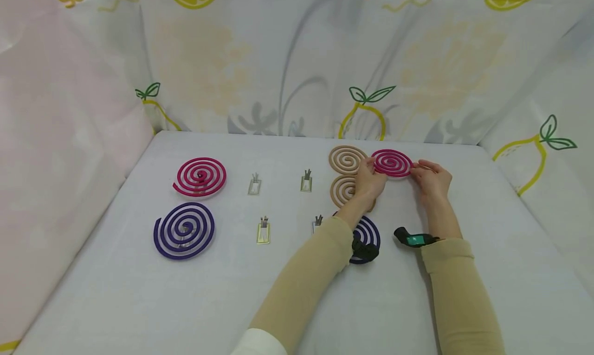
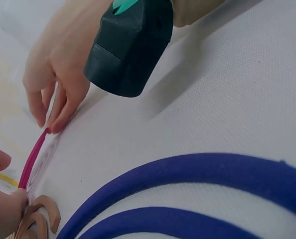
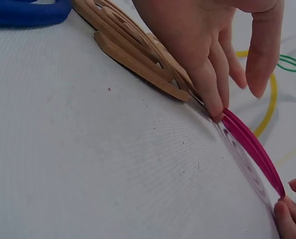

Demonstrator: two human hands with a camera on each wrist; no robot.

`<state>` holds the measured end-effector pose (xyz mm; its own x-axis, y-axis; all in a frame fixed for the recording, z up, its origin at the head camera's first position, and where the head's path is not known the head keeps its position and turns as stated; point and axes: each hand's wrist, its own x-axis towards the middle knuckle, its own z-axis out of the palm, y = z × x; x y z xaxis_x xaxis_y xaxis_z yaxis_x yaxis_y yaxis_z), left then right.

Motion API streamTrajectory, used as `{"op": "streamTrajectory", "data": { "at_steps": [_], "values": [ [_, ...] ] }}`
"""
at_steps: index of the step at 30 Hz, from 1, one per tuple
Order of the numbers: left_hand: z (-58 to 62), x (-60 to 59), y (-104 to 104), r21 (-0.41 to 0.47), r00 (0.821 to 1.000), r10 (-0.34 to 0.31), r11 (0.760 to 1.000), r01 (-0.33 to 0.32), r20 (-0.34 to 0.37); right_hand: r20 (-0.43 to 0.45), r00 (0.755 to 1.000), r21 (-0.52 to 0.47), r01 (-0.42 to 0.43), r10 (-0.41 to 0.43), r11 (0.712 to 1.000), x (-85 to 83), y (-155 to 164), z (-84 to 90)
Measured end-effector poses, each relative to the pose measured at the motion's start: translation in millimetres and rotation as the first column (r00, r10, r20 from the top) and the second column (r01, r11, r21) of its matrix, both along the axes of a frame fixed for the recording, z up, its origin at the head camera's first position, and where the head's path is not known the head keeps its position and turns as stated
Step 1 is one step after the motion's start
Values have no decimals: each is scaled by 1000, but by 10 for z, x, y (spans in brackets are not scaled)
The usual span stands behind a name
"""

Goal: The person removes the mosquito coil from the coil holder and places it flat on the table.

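Note:
Both hands pinch a pink mosquito coil by opposite edges near the table's back right. My left hand has its left rim and my right hand its right rim. In the right wrist view the coil appears as a thin pink strip, just above its shadow on the table. Two brown coils, a far one and a near one, lie beside my left hand, which partly covers them. Nearer me is a dark blue coil, partly hidden by my left forearm in the head view.
On the left lie another pink coil and another dark blue coil. Several small metal coil stands, such as a gold one and a silver one, lie mid-table. A printed curtain borders the table's back.

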<state>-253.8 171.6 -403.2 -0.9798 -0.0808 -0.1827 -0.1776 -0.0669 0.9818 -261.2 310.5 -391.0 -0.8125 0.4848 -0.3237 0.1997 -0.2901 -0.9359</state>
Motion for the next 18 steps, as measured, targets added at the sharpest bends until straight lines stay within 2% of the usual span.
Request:
{"op": "streamTrajectory", "data": {
  "at_steps": [6, 12, 18],
  "values": [
    [23, 5, -7, 23, 999, -47, 999, 46, 22, -8, 1000, -32, -18, 18, 999, 4, -10, 34],
    [54, 6, -15, 1, 997, -74, 997, 74, 35, 23, 999, 35, -33, 32, 999, 2, -27, 39],
    [55, 27, 8, 5, 998, -60, 998, 60, 21, 51, 998, 80, -45, 41, 996, 15, -47, 32]
  ]
}}
